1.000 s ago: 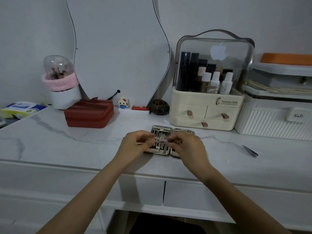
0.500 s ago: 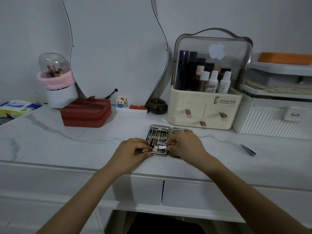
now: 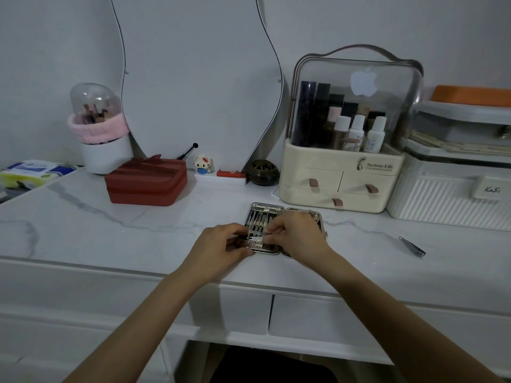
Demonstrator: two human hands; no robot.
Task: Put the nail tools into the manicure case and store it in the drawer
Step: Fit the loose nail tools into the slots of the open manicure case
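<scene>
An open metal manicure case (image 3: 266,214) lies flat on the marble tabletop (image 3: 110,230), with several slim tools strapped in its left half. My left hand (image 3: 221,246) grips the case's near left corner. My right hand (image 3: 297,233) covers most of the right half and pinches a small silver nail tool (image 3: 255,239) against the lower part of the left half. A loose nail clipper (image 3: 412,246) lies on the table far to the right. Two closed drawers (image 3: 318,316) sit under the tabletop edge below my hands.
A red box (image 3: 146,181) stands at the back left, beside a white brush holder (image 3: 102,139) and a tissue pack (image 3: 30,172). A cream cosmetics organiser (image 3: 343,186) and a white ribbed box (image 3: 453,200) line the back right. A mirror (image 3: 199,78) leans on the wall.
Both hands have dropped from above the case down onto its near end, bringing the small tool with them. The left hand now grips the case's corner.
</scene>
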